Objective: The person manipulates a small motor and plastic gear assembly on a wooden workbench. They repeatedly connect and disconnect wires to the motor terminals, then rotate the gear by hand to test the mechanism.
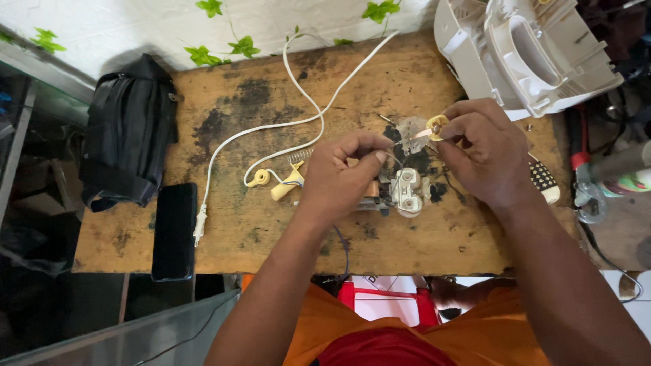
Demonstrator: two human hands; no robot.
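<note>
Worn, stained wood makes up the small workbench top (258, 230), and both of the person's bare hands meet over its right half. The left hand (339, 177) is curled, its thumb and forefinger pinched together on a thin wire just above a small grey metal motor assembly with a pale ribbed fitting (405, 192), which lies on the wood between the two hands. The right hand (483, 150) is closed around a slim tool whose short metal tip (422, 133) points left, and a small yellow ring-shaped part (436, 125) sits at its fingertips, right beside a little translucent plastic fan wheel (410, 130). A thin white power cord (271, 129) loops across the bench from the back edge to its plug near the front left, ending close to two cream-yellow plastic connectors (277, 185) just left of the left hand. A flat black phone (174, 230) lies at the front left corner, a folded black fabric bag (129, 132) rests beyond it, and a large off-white moulded plastic housing (522, 51) stands at the back right.
</note>
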